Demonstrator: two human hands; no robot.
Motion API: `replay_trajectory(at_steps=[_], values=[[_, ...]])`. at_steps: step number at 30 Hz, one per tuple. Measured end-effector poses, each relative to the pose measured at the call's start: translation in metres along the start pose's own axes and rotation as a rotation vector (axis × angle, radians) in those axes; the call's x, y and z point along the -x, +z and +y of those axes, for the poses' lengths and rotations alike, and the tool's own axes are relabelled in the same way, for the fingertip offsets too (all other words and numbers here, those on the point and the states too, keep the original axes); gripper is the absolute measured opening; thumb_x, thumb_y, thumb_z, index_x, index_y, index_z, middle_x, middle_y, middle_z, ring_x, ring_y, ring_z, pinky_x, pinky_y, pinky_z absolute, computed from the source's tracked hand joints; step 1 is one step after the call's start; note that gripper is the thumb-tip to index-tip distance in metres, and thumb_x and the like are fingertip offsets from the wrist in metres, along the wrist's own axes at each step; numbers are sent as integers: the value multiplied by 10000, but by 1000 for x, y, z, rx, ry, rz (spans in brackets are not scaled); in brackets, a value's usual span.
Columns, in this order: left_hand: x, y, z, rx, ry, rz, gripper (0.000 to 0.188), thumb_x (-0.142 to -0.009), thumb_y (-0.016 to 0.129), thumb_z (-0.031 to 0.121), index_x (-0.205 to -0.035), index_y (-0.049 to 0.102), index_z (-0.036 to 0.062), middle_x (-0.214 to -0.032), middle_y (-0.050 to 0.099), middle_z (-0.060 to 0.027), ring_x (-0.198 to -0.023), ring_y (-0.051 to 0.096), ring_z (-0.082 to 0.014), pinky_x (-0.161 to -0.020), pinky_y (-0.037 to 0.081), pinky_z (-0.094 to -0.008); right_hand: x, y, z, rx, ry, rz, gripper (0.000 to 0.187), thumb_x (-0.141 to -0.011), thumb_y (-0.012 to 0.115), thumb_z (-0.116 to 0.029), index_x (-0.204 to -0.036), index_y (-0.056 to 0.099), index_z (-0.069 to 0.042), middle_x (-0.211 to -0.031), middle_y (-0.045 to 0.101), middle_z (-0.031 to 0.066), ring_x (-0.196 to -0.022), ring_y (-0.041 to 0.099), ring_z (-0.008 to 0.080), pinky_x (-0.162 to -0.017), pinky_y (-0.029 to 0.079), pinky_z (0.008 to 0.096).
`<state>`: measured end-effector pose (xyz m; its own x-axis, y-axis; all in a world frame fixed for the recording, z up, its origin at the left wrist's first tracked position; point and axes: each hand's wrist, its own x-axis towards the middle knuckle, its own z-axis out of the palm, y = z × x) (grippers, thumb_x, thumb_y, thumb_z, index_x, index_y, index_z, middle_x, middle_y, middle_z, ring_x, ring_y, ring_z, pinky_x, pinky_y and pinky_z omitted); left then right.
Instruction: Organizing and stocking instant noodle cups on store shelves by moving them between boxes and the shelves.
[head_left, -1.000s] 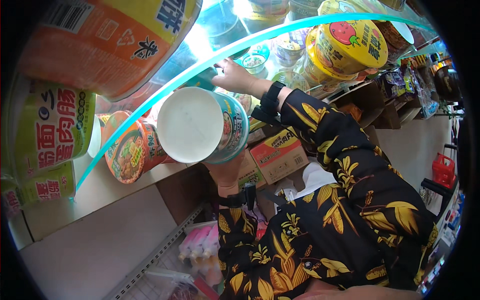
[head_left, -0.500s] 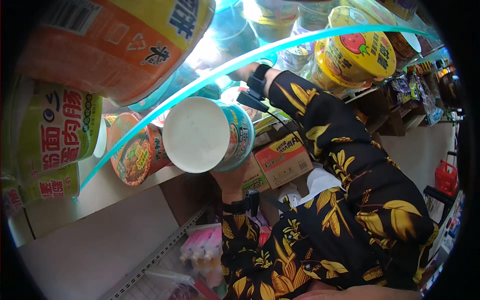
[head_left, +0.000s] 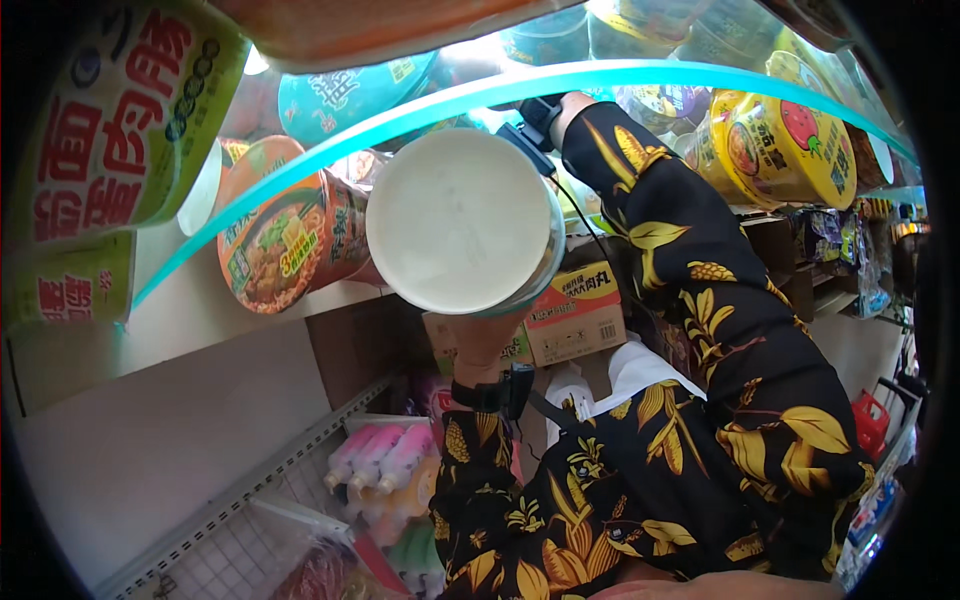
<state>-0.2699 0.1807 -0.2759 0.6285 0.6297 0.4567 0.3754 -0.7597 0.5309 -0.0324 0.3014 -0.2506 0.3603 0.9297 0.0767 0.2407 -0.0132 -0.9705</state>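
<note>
The left hand (head_left: 482, 340) is curled against the near side of a large cup (head_left: 460, 222), its palm just under the rim of the white round end that faces the camera. The fingers go out of sight behind the cup, so how far they wrap round it cannot be told, but the hand has hold of it. A thin strip of the cup's teal side shows on the right. The cup is in front of the curved edge of a glass shelf (head_left: 640, 72), between the two arms.

The right arm, in a black sleeve (head_left: 690, 230) with yellow leaves, reaches far toward that edge. Its wrist wears a black band (head_left: 541, 118); the hand beyond is hidden, and I cannot tell whether it is open or holding anything.

Just left of the cup, an orange cup (head_left: 285, 240) with a food picture sits on the white lower shelf (head_left: 190, 318). Green packages (head_left: 120, 120) are farther left, and yellow cups (head_left: 775, 150) are at the far right. On the near side, beyond the left wrist, is a red and yellow carton (head_left: 575, 318), with pink pouches (head_left: 380, 455) lower to the left.
</note>
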Motion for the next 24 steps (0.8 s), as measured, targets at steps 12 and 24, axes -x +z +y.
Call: replay_trajectory(at_steps=[12, 24], values=[[-13, -4, 12, 115, -59, 165, 517, -682, 765, 288, -1139, 590, 123, -1116, 620, -24, -1018, 586, -172, -904, 430, -332, 9, -2, -10, -70, 58, -72, 419, -859, 517, -410, -1120, 586, -89, -1038, 598, 101, -964, 556, 213, -853, 437, 341], [-7, 4, 5, 154, -141, 48, 461, -710, 732, 278, -1139, 601, 174, -1117, 624, 43, -1010, 588, -159, -898, 439, -319, 17, -13, -8, -116, 124, -104, 436, -864, 518, -437, -1136, 576, -102, -1047, 586, 84, -989, 544, 200, -865, 433, 349]])
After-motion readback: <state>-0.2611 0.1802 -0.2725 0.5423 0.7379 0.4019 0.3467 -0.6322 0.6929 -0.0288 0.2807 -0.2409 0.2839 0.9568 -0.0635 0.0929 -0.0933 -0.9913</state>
